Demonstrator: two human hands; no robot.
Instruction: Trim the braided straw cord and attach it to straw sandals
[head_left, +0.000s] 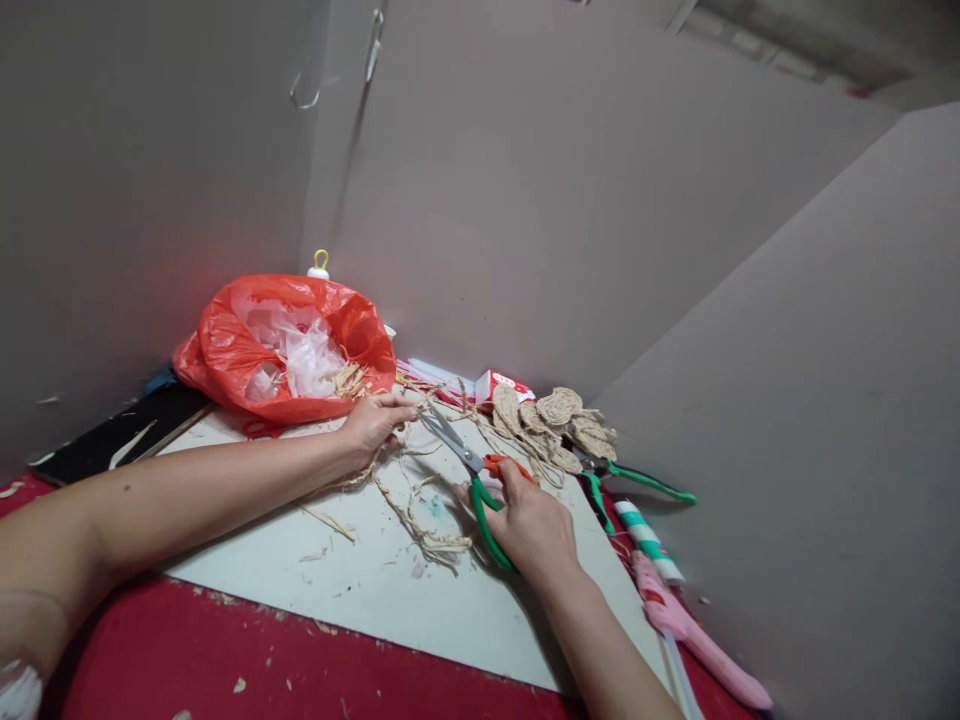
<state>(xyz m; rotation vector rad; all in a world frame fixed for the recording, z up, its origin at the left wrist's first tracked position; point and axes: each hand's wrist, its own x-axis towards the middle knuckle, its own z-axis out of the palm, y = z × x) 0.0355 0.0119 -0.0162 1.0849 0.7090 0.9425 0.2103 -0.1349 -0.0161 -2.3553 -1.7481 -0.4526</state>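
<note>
My right hand point(536, 525) grips scissors point(456, 438) with one orange and one green handle, blades pointing up and left. The blades look slightly parted, their tips close to the fingers of my left hand point(379, 422). Those fingers are pinched on a thin braided straw cord point(401, 510). From there the pale cord hangs down and lies in a loose curl on the white board point(285, 560). Exactly where the blades meet the straw is too small to make out.
Behind my left hand stands a red plastic bag point(232, 370) with straw and white plastic inside. Coiled straw pieces point(559, 408) lie beside a red-and-white box point(504, 385). Green-handled pliers point(652, 482), a striped roll point(646, 540) and a pink glue gun point(701, 640) line the right edge by grey walls.
</note>
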